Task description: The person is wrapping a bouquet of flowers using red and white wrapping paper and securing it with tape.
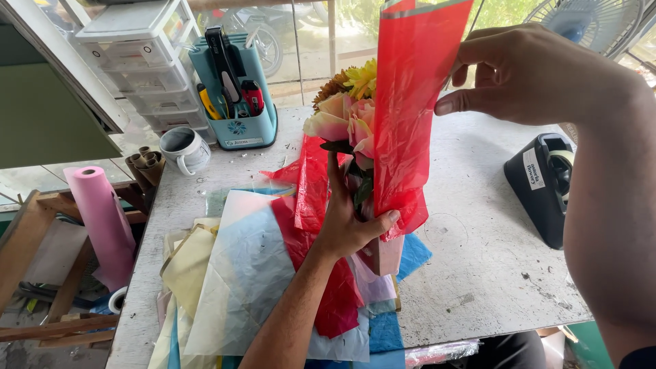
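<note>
1. Head view: the left hand [345, 229] is clenched around the lower stems of a small bunch of pale pink roses and a yellow daisy-like bloom [347, 113], holding it upright above the worn white worktable [478, 253]; the thumb presses the lower edge of a translucent red wrapping sheet [410, 102] against the stems.
2. The right hand [533, 72] pinches that sheet's upper right edge between thumb and fingers, keeping it standing beside the blooms.
3. Under the bunch lies a loose pile of cream, pale blue, red and lilac tissue papers [239, 273]; a black tape dispenser [543, 184] sits to the right, a teal tool caddy with cutters [236, 89] and a white mug [184, 149] behind, a pink paper roll [102, 219] off the left edge.
4. To my eye, good wrapping here wants the sheet taut and level with the flower heads, the lower grip firm so the stems do not slip; creases look the likeliest fault.
</note>
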